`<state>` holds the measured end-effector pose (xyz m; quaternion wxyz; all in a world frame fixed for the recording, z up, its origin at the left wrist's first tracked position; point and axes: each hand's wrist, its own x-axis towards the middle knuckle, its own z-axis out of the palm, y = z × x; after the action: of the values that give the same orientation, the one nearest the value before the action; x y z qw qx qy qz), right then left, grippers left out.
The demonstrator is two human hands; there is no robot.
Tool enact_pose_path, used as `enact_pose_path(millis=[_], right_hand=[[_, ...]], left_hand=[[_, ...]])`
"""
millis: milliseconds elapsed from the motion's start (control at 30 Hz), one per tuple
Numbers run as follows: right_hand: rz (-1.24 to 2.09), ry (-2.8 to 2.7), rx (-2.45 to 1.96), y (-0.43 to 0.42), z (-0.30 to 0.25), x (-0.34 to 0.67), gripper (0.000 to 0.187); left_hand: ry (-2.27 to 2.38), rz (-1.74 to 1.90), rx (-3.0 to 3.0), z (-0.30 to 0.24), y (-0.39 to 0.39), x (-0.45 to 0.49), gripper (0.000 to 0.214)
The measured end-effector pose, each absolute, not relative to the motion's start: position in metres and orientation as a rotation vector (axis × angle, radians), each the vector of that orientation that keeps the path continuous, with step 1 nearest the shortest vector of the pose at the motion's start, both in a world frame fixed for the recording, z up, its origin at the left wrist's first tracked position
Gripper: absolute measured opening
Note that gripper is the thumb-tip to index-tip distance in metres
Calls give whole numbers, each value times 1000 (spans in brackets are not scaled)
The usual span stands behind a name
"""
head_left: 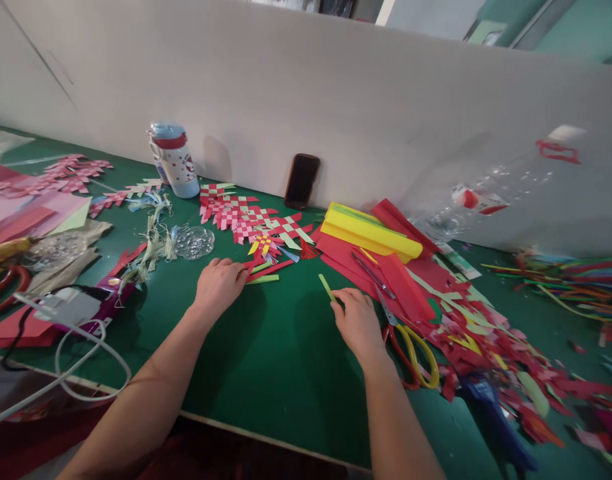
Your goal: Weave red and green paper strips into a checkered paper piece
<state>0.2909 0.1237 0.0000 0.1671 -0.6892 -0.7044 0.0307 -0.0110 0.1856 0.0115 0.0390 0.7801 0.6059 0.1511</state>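
Observation:
My left hand (220, 287) has its fingers closed on a small piece of interlaced red and light green paper strips (261, 270), whose loose ends point right. In my right hand (356, 320) a single light green paper strip (327, 287) is pinched between thumb and fingers, its free end pointing up and left. A gap of green table lies between the two hands. Just right of my right hand are scissors (413, 353) with red and yellow handles. Beyond my left hand lie several woven red, pink and pale green paper fish shapes (246, 217).
A phone (302, 180) leans on the wall behind a blue-lidded bottle (179, 160). Red and yellow paper (366, 233) and a heap of scraps (511, 360) cover the right side. A clear plastic bottle (486, 193) tilts there. White cable (93, 347), beads (195, 242) and tassels (156, 233) lie left.

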Motion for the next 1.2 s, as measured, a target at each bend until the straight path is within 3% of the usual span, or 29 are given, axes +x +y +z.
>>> enact_pose_path(millis=[300, 533, 667, 833, 1033, 1200], right_hand=[[157, -2007, -1905, 123, 2, 288, 16], [311, -1952, -1850, 122, 8, 283, 17], [513, -1907, -1757, 120, 16, 270, 15], [937, -1791, -1573, 110, 23, 249, 11], [1273, -1516, -1432, 107, 28, 240, 21], [1360, -1365, -1399, 108, 33, 241, 25]], left_hand=[[1887, 658, 2341, 15, 183, -9, 32], [1284, 779, 2555, 16, 151, 37, 25], [1049, 789, 2643, 16, 135, 57, 28], [1110, 814, 2644, 18, 136, 55, 27], [1095, 794, 2596, 19, 142, 48, 23], [985, 775, 2544, 22, 138, 50, 42]])
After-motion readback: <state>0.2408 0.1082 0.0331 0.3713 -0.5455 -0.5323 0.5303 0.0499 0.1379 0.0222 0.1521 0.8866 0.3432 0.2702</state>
